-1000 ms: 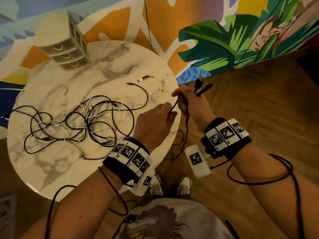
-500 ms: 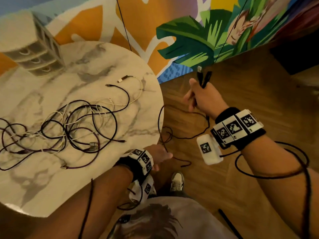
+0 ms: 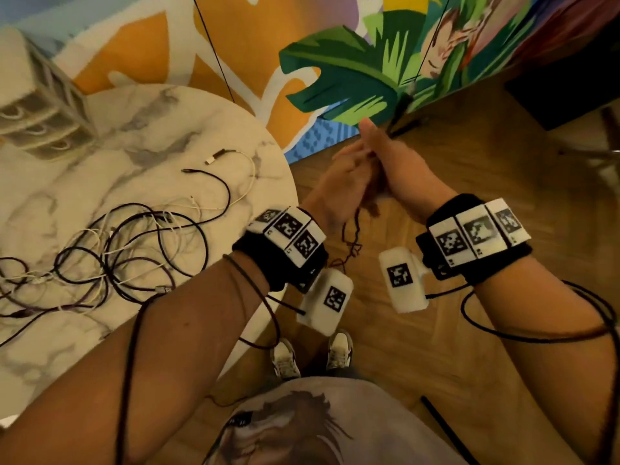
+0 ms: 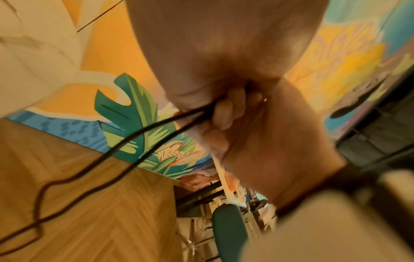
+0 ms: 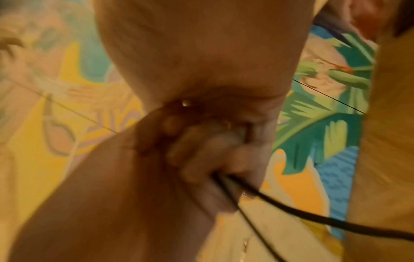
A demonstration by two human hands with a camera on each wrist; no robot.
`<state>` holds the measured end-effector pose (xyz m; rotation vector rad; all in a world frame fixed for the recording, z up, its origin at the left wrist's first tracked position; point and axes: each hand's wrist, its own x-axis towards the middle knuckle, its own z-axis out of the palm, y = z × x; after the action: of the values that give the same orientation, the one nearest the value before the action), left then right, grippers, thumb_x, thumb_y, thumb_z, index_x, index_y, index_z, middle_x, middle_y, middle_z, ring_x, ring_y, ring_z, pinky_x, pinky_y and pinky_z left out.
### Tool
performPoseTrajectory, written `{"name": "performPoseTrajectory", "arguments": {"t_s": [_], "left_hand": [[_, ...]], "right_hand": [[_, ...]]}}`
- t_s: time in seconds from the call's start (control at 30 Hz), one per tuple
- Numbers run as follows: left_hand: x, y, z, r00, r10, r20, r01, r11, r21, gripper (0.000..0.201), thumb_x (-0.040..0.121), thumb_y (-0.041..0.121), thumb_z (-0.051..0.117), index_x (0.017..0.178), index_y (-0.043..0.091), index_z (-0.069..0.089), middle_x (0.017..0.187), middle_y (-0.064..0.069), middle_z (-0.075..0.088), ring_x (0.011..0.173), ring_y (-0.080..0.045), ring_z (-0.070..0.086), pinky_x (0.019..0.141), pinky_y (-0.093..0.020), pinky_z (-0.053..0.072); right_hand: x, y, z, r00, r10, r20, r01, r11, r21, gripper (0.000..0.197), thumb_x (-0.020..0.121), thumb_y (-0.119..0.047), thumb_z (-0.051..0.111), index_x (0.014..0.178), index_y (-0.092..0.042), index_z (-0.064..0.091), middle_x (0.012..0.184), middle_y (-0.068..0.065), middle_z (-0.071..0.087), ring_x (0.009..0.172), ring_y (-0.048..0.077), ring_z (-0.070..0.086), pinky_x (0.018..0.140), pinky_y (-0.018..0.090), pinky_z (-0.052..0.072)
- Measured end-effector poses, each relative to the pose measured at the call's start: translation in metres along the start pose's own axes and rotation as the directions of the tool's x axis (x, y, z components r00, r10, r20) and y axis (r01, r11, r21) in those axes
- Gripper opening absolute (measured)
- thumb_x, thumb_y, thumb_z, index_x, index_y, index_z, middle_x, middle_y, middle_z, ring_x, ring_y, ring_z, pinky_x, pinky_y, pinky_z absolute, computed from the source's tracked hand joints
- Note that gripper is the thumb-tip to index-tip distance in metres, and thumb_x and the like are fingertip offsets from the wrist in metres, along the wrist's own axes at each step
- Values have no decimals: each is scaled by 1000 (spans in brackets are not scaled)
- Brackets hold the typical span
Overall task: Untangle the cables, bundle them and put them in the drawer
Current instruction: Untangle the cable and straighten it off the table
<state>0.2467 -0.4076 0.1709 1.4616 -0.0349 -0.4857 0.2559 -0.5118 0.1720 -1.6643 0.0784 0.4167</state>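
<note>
Off the right edge of the round marble table (image 3: 235, 135), both hands meet over the wooden floor. My right hand (image 3: 396, 166) grips a black cable (image 3: 352, 236), whose plug ends (image 3: 401, 112) stick up past the thumb. My left hand (image 3: 345, 182) is pressed against the right one and holds the same cable, which hangs in loose loops between the wrists. In the left wrist view the black cable (image 4: 156, 127) runs out of curled fingers (image 4: 224, 109). In the right wrist view fingers (image 5: 201, 150) curl round the cable (image 5: 291, 211). A tangle of dark and white cables (image 3: 127, 250) lies on the table.
A small drawer unit (image 3: 43, 112) stands at the table's far left, its drawers pushed in. A white cable (image 3: 245, 172) curls near the table's right edge. A painted wall (image 3: 335, 78) stands behind, dark furniture (image 3: 563, 95) is at the right, and my shoes (image 3: 312, 357) are below.
My left hand rose from low beside the table edge and joined the right hand on the black cable. The right hand kept its hold on the plug ends.
</note>
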Motion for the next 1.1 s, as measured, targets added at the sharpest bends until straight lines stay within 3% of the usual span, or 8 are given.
{"name": "performPoseTrajectory", "arguments": {"t_s": [0.1,0.2,0.4,0.57,0.77,0.87,1.0,1.1], "left_hand": [[6,11,-16,994,69,-86,-59,991,121,43,99,19,40,55,19,39,46,5,39,34,-6,33,40,-22,29],[16,41,-37,953,296,-60,-243,869,431,48,95,23,44,50,24,28,42,11,24,36,-6,20,42,-24,19],[4,93,-59,834,438,336,-377,6,926,39,97,33,33,63,16,41,48,8,27,41,-6,25,44,-23,16],[1,125,-70,821,429,377,-256,-314,914,51,97,37,21,80,2,55,49,0,25,42,-13,23,45,-24,13],[-7,129,-76,780,475,407,-282,-314,907,44,99,36,26,78,8,53,51,1,27,43,-15,25,47,-26,16],[-10,73,-56,756,469,456,-394,-231,890,38,94,36,36,69,13,52,51,-6,39,45,-25,39,49,-26,20],[-13,-28,-27,972,67,223,-231,154,961,43,97,47,33,77,16,55,72,-5,57,71,-24,54,59,-33,36],[2,-59,-19,995,-76,57,-7,536,844,49,92,55,44,56,20,44,57,2,48,61,-20,53,56,-31,35]], "right_hand": [[-7,25,7,976,31,217,-43,998,52,51,91,-56,43,75,-8,52,56,-5,50,48,15,44,49,26,38],[-9,76,7,989,26,149,23,947,-320,39,91,-25,60,57,-17,44,43,-12,35,39,4,28,44,21,23],[-3,164,-23,923,230,-308,-309,920,-239,51,91,-23,57,47,-19,31,44,-4,29,40,10,25,44,24,22],[1,206,-39,831,408,-379,-530,787,-315,47,95,-28,54,51,-17,42,49,1,36,49,17,32,48,29,25],[-10,221,-47,691,578,-434,-706,667,-237,28,95,-29,53,90,-3,59,77,12,57,70,28,53,65,31,39],[2,210,-32,729,543,-417,-649,742,-169,31,96,-23,46,99,5,61,84,16,54,80,27,50,74,36,41],[3,161,-10,880,346,-326,-424,880,-212,31,94,-24,48,66,-9,48,60,0,44,50,10,43,51,24,37],[-14,121,6,980,111,-165,-149,960,-237,29,94,-18,53,66,-10,55,54,-7,49,42,2,40,43,19,32]]}}
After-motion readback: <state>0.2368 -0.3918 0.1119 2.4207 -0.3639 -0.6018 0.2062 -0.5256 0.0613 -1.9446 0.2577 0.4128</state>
